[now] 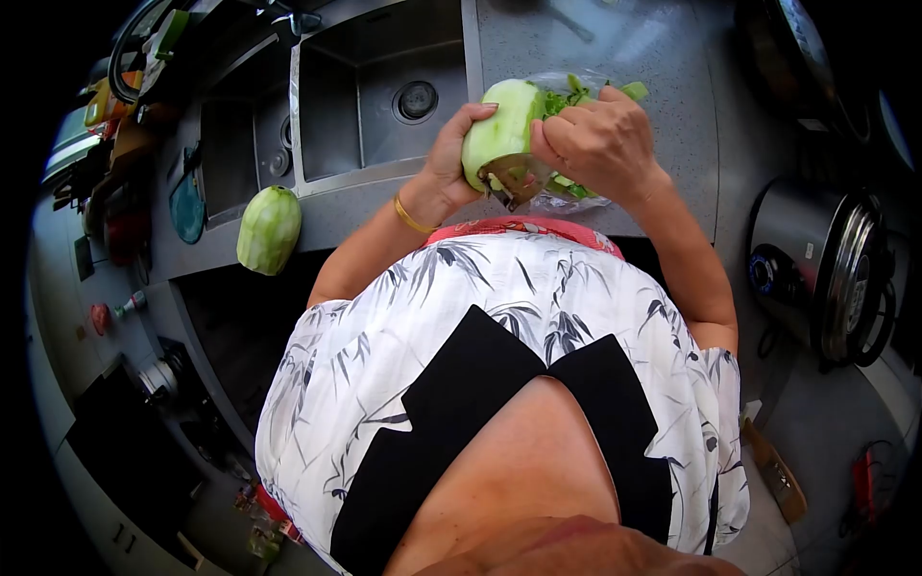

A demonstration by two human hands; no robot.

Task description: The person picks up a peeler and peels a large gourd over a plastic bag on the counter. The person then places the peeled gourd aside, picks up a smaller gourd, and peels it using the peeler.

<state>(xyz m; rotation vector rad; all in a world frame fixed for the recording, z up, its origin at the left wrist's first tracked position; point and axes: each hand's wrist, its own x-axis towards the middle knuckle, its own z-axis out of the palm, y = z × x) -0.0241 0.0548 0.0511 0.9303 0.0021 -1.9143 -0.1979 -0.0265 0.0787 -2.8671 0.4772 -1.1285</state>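
Note:
My left hand (449, 158) is wrapped round the left side of a peeled, pale green gourd (504, 120), holding it above the counter beside the sink. Against the gourd's lower right side lies the broad, shiny blade of a knife (516, 179). My right hand (607, 142) is closed in a fist at the blade's upper right; the handle is hidden inside it. Green peelings (573, 186) lie in a clear plastic bag (586, 204) beneath my right hand. A second peeled gourd (269, 230) rests at the counter's front edge, left of my left arm.
A double steel sink (375, 106) is set into the grey counter (672, 106). A teal oval object (188, 206) lies left of it. On the right stands a silver-and-black cooker (816, 259), with a dark pan (792, 58) farther back.

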